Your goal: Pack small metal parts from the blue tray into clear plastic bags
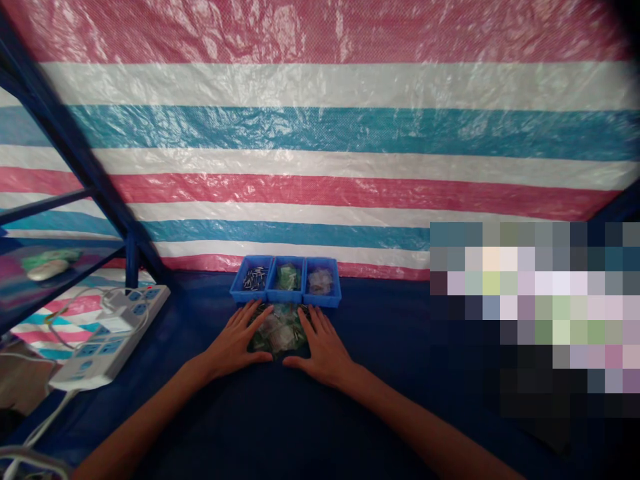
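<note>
My left hand [235,339] and my right hand [320,348] lie flat on the dark blue table top [395,333], fingers spread. Their fingertips rest on either side of a heap of clear plastic bags [280,330] holding small green items. Just beyond the heap stands a blue tray [285,299] with 3 compartments. Small metal pins [255,277] lie in its left compartment, a green-filled bag [289,277] sits in the middle one, and a clear bag [320,281] fills the right one.
A white power strip [107,337] with cables lies at the left, beside a blue metal shelf frame [75,153]. A pale oval object on green material [47,267] sits on a shelf. A striped plastic tarp [320,133] hangs behind the table. The right part of the view is pixelated.
</note>
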`<action>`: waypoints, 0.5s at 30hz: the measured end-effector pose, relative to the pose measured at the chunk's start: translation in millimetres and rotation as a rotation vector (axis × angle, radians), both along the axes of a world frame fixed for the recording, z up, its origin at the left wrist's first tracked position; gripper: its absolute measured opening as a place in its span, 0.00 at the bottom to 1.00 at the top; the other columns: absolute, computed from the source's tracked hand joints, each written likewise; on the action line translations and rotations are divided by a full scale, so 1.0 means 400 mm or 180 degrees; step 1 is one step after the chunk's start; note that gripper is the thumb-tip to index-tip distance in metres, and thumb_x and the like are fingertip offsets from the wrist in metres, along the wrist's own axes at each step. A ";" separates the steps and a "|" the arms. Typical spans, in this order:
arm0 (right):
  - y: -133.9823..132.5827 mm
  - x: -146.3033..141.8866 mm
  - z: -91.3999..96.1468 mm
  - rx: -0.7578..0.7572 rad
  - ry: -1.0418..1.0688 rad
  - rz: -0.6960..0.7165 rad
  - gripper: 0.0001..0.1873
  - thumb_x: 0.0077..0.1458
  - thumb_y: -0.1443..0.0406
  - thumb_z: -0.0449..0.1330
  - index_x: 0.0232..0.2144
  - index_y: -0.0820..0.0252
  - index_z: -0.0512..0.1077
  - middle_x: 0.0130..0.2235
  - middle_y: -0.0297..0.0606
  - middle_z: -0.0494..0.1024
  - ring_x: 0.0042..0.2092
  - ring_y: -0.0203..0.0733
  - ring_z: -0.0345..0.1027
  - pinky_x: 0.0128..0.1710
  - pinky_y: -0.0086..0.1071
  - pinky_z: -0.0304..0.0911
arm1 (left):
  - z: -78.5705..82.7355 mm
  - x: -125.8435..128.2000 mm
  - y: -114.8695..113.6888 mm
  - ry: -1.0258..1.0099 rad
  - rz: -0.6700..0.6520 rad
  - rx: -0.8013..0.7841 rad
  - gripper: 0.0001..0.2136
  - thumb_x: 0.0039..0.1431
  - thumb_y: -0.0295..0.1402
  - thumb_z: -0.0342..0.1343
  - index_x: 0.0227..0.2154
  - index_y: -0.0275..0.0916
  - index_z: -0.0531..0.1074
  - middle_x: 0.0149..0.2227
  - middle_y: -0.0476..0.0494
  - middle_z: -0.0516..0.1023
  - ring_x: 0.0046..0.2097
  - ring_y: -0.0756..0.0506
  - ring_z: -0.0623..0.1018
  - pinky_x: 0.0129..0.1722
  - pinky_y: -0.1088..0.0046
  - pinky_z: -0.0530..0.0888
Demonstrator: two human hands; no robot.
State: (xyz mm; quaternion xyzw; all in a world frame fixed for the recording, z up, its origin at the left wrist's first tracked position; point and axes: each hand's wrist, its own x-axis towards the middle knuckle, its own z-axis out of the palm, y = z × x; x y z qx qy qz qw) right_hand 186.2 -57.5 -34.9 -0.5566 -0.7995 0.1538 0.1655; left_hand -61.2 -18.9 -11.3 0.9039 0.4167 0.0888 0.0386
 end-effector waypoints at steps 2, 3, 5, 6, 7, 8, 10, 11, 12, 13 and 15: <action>0.002 -0.001 -0.002 -0.0012 0.0020 0.0026 0.55 0.46 0.37 0.51 0.64 0.63 0.41 0.66 0.48 0.34 0.66 0.55 0.27 0.62 0.47 0.37 | -0.010 0.000 0.004 0.0000 -0.0017 0.0041 0.42 0.50 0.56 0.52 0.64 0.47 0.40 0.66 0.39 0.40 0.65 0.31 0.47 0.59 0.49 0.53; 0.003 -0.001 -0.003 -0.0011 0.0026 0.0026 0.55 0.46 0.37 0.51 0.64 0.64 0.41 0.66 0.49 0.35 0.66 0.54 0.26 0.62 0.47 0.37 | -0.014 -0.002 0.005 -0.0004 -0.0028 0.0062 0.42 0.50 0.56 0.52 0.64 0.47 0.40 0.66 0.39 0.39 0.65 0.31 0.47 0.60 0.50 0.53; 0.002 0.000 -0.005 -0.0003 0.0022 0.0019 0.55 0.46 0.37 0.51 0.64 0.65 0.41 0.66 0.49 0.35 0.66 0.54 0.26 0.62 0.46 0.36 | -0.018 -0.006 0.005 -0.0011 -0.0034 0.0094 0.42 0.50 0.56 0.52 0.64 0.47 0.40 0.66 0.39 0.39 0.65 0.31 0.47 0.60 0.50 0.53; 0.002 -0.001 -0.006 0.0001 0.0014 0.0019 0.54 0.47 0.37 0.50 0.64 0.65 0.41 0.66 0.49 0.35 0.66 0.54 0.25 0.62 0.46 0.36 | -0.019 -0.008 0.005 -0.0010 -0.0032 0.0098 0.42 0.50 0.56 0.52 0.64 0.47 0.40 0.66 0.39 0.39 0.65 0.31 0.47 0.60 0.50 0.53; 0.002 -0.001 -0.006 0.0004 0.0004 0.0023 0.54 0.47 0.37 0.50 0.64 0.65 0.42 0.66 0.48 0.34 0.66 0.54 0.25 0.62 0.46 0.35 | -0.020 -0.010 0.005 -0.0011 -0.0028 0.0096 0.42 0.51 0.55 0.52 0.64 0.47 0.40 0.66 0.39 0.39 0.65 0.31 0.47 0.60 0.50 0.53; 0.002 -0.003 -0.006 0.0005 -0.0005 0.0028 0.54 0.47 0.37 0.50 0.64 0.65 0.42 0.66 0.48 0.34 0.66 0.54 0.25 0.63 0.46 0.35 | -0.021 -0.012 0.005 -0.0008 -0.0027 0.0088 0.42 0.51 0.55 0.52 0.64 0.47 0.40 0.66 0.39 0.39 0.65 0.31 0.46 0.60 0.50 0.52; 0.003 -0.005 -0.005 -0.0008 -0.0012 0.0022 0.54 0.47 0.37 0.49 0.64 0.65 0.42 0.66 0.47 0.33 0.66 0.53 0.24 0.63 0.46 0.35 | -0.022 -0.013 0.005 0.0002 -0.0036 0.0066 0.41 0.52 0.55 0.51 0.63 0.47 0.40 0.66 0.39 0.39 0.65 0.32 0.46 0.60 0.50 0.52; 0.004 -0.006 -0.004 -0.0024 -0.0009 0.0017 0.54 0.47 0.37 0.49 0.64 0.66 0.42 0.66 0.47 0.33 0.66 0.53 0.25 0.63 0.45 0.35 | -0.023 -0.013 0.006 0.0012 -0.0038 0.0057 0.41 0.52 0.55 0.51 0.63 0.47 0.40 0.66 0.39 0.39 0.65 0.32 0.46 0.60 0.50 0.52; 0.005 -0.006 -0.003 -0.0041 -0.0005 0.0014 0.54 0.47 0.37 0.49 0.64 0.66 0.42 0.66 0.47 0.33 0.66 0.53 0.25 0.63 0.45 0.35 | -0.024 -0.013 0.006 0.0030 -0.0040 0.0045 0.40 0.52 0.55 0.50 0.63 0.47 0.40 0.66 0.40 0.38 0.65 0.32 0.46 0.60 0.50 0.52; 0.005 -0.007 -0.002 -0.0055 -0.0003 0.0015 0.54 0.47 0.37 0.48 0.64 0.65 0.42 0.66 0.47 0.34 0.66 0.53 0.25 0.63 0.45 0.35 | -0.024 -0.012 0.006 0.0051 -0.0040 0.0036 0.40 0.52 0.55 0.50 0.63 0.47 0.40 0.66 0.40 0.38 0.65 0.32 0.46 0.60 0.50 0.51; 0.005 -0.008 -0.001 -0.0059 -0.0012 0.0027 0.54 0.47 0.36 0.49 0.64 0.65 0.43 0.66 0.47 0.34 0.66 0.54 0.26 0.63 0.46 0.36 | -0.027 -0.010 0.005 0.0084 -0.0041 0.0042 0.40 0.53 0.55 0.49 0.64 0.47 0.39 0.67 0.40 0.37 0.65 0.33 0.45 0.60 0.51 0.51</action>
